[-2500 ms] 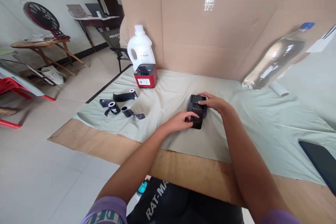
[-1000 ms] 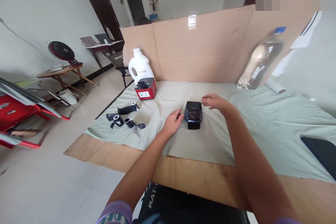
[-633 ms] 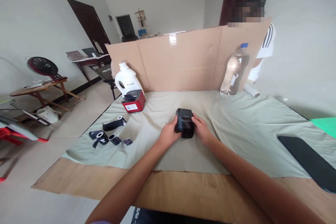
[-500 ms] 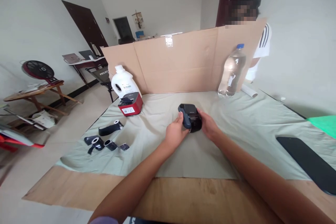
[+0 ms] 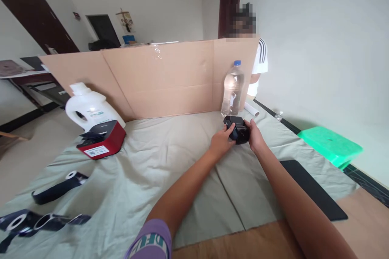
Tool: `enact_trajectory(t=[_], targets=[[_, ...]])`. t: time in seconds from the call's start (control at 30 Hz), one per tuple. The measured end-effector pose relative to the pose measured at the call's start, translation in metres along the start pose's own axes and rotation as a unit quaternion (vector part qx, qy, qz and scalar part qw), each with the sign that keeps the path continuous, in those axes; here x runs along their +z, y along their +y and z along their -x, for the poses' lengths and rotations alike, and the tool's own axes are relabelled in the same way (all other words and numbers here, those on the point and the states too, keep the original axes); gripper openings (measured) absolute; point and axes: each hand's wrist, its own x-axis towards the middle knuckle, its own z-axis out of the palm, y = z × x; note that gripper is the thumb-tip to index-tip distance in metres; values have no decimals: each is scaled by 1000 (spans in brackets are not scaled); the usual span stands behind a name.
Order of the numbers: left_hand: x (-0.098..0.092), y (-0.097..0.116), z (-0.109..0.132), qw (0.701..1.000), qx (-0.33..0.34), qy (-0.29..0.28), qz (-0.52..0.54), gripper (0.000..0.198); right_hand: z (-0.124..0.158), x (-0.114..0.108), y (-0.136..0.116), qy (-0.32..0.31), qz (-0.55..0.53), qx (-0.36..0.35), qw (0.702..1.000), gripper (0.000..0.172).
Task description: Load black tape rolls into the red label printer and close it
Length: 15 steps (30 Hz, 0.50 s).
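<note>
Between my two hands is a small black device [image 5: 242,134], boxy and glossy at the front, with a dark blue curved part on its left side. My left hand [image 5: 223,141] grips that side, its thumb and fingers at the blue part. On the opposite side, my right hand [image 5: 255,135] curls its fingers round the edge. The device is in front of a clear bottle with a blue cap [image 5: 233,91]; whether it touches the cloth I cannot tell. Its exact kind does not show.
Left stand a white jug [image 5: 94,107] and a red-and-black box-shaped machine [image 5: 103,141]. Nearer lie several black film rolls [image 5: 57,188]. A cardboard panel [image 5: 170,81] closes the back, a person [image 5: 260,58] behind it. Right are a black flat pad [image 5: 313,188] and a green stool [image 5: 331,143].
My view has swung to the right. Both hands have carried the black device rightward, and it is now closer to the clear bottle. Their hold on it looks the same.
</note>
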Motion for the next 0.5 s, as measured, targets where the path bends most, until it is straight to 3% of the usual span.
enact_trajectory(t=[0.13, 0.27, 0.5], targets=[[18, -3, -24, 1000, 13, -27, -3, 92, -21, -17, 8, 45, 36, -29, 998, 46], [28, -12, -39, 999, 33, -33, 1, 92, -35, -25, 24, 43, 34, -38, 998, 49], [29, -22, -38, 996, 33, -46, 66, 87, -46, -36, 41, -3, 69, -79, 995, 53]])
